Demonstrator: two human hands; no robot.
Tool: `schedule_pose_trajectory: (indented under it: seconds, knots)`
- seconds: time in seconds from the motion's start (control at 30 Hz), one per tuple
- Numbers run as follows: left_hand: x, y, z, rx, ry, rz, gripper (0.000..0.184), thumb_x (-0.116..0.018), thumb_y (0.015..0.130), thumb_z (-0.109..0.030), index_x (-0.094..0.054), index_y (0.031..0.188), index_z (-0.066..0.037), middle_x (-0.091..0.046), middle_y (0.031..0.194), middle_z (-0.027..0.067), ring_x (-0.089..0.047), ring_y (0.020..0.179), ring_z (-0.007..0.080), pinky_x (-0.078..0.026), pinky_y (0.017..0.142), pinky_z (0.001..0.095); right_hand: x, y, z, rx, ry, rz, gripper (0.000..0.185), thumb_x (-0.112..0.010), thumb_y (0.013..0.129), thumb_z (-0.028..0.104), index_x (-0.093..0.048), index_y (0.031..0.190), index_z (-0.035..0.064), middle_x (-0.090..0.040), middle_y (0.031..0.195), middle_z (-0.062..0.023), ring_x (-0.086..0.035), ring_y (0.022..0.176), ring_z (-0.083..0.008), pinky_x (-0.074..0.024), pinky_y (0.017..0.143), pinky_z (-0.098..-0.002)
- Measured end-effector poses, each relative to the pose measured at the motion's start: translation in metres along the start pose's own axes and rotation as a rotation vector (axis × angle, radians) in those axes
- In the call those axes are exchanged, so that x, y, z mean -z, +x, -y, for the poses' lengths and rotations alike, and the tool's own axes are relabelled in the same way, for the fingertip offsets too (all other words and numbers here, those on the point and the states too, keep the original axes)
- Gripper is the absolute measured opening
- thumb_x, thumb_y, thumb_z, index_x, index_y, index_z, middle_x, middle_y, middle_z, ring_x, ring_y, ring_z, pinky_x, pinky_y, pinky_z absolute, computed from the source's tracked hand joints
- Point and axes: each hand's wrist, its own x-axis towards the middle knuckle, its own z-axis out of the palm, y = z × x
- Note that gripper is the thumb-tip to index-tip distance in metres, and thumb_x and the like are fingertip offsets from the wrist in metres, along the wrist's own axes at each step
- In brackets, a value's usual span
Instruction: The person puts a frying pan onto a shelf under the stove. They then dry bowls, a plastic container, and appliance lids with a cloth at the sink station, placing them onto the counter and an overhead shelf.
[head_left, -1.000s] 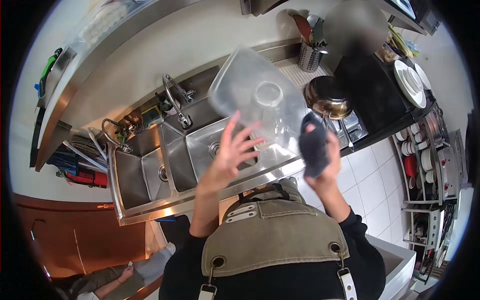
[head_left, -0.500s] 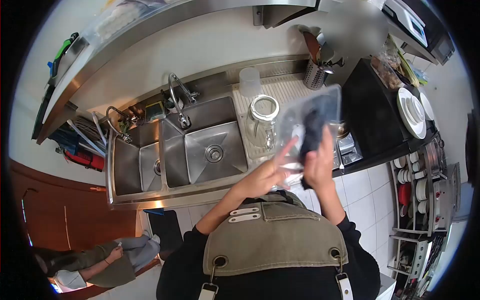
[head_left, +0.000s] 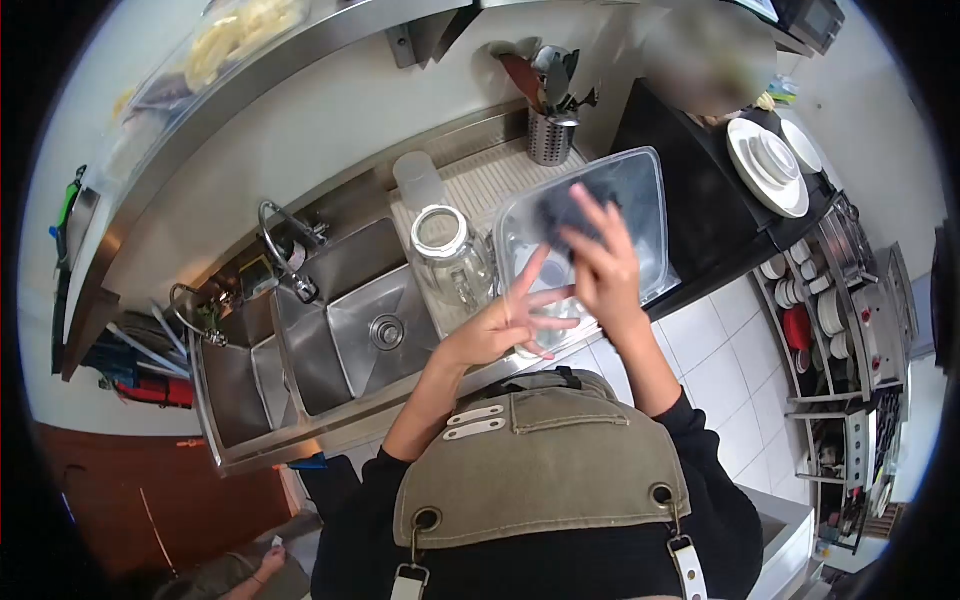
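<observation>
My left hand [head_left: 500, 322] has its fingers spread, and nothing is in it. Beside it, my right hand [head_left: 608, 268] also has its fingers stretched apart over a clear plastic container [head_left: 648, 195]. The container stands at the right end of the drainboard, near the dark counter. A blurred dark item [head_left: 568, 212] shows behind my right fingertips, seemingly inside the container; its kind cannot be made out. To the left of the container is a glass jar [head_left: 455, 270] with a white rim, and behind that a translucent plastic cup [head_left: 420, 180].
A steel double sink [head_left: 345, 335] with faucets [head_left: 285, 245] lies left. A perforated utensil holder [head_left: 551, 138] stands at the back of the drainboard. White plates [head_left: 752, 165] sit on the black counter [head_left: 655, 125]. Another person's hand [head_left: 270, 562] shows at lower left.
The clear container, in my hands and blurred before, now stands on the drainboard. My right hand has come off the dark item, and both hands have spread fingers. My view has shifted right.
</observation>
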Motion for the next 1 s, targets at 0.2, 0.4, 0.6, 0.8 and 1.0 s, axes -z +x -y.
schedule_pose_trajectory:
  seconds: [0.2, 0.4, 0.6, 0.8, 1.0]
  knots:
    - [0.020, 0.005, 0.003, -0.031, 0.016, 0.150, 0.102, -0.032, 0.063, 0.015, 0.012, 0.144, -0.029, -0.028, 0.144, 0.0186, -0.047, 0.120, 0.0324, -0.055, 0.076, 0.0344, 0.018, -0.005, -0.074, -0.429, -0.146, -0.333, 0.030, -0.050, 0.079, -0.007, -0.062, 0.105, -0.0018, -0.054, 0.117, -0.0244, -0.051, 0.110, -0.0428, -0.0420, 0.093, -0.0406]
    - [0.025, 0.027, 0.012, 0.134, 0.018, -0.019, 0.095, -0.037, 0.074, 0.014, 0.013, 0.144, -0.027, -0.040, 0.135, 0.0159, -0.055, 0.111, 0.0239, -0.055, 0.075, 0.0314, -0.024, 0.004, 0.010, -0.112, -0.057, -0.088, 0.039, -0.053, 0.067, -0.004, -0.065, 0.103, 0.0048, -0.052, 0.126, -0.0161, -0.054, 0.107, -0.0404, -0.0448, 0.091, -0.0433]
    - [0.017, 0.026, 0.007, 0.253, 0.431, -0.110, 0.043, -0.045, 0.083, 0.008, -0.038, 0.125, 0.001, -0.045, 0.123, 0.0125, -0.057, 0.104, 0.0228, -0.057, 0.074, 0.0314, -0.037, -0.004, 0.011, 0.132, 0.072, 0.040, 0.031, -0.058, 0.059, 0.002, -0.067, 0.089, 0.0030, -0.053, 0.127, -0.0106, -0.056, 0.104, -0.0387, -0.0447, 0.092, -0.0440]
    - [0.019, 0.019, 0.011, 0.063, 0.234, -0.041, 0.051, -0.033, 0.080, 0.012, -0.051, 0.125, -0.001, -0.016, 0.149, 0.0095, -0.049, 0.118, 0.0236, -0.056, 0.079, 0.0307, -0.013, 0.012, -0.034, 0.179, -0.100, -0.185, 0.013, -0.059, 0.059, -0.002, -0.062, 0.071, -0.0002, -0.058, 0.119, -0.0145, -0.057, 0.106, -0.0334, -0.0416, 0.096, -0.0442]
    - [0.034, 0.005, -0.001, -0.054, 0.451, 0.023, 0.087, -0.027, 0.082, 0.014, 0.006, 0.142, -0.041, -0.025, 0.145, 0.0207, -0.052, 0.116, 0.0296, -0.053, 0.083, 0.0354, 0.013, 0.021, -0.094, -0.155, -0.309, -0.350, 0.030, -0.048, 0.070, -0.012, -0.063, 0.093, -0.0011, -0.059, 0.118, -0.0099, -0.056, 0.106, -0.0338, -0.0392, 0.098, -0.0414]
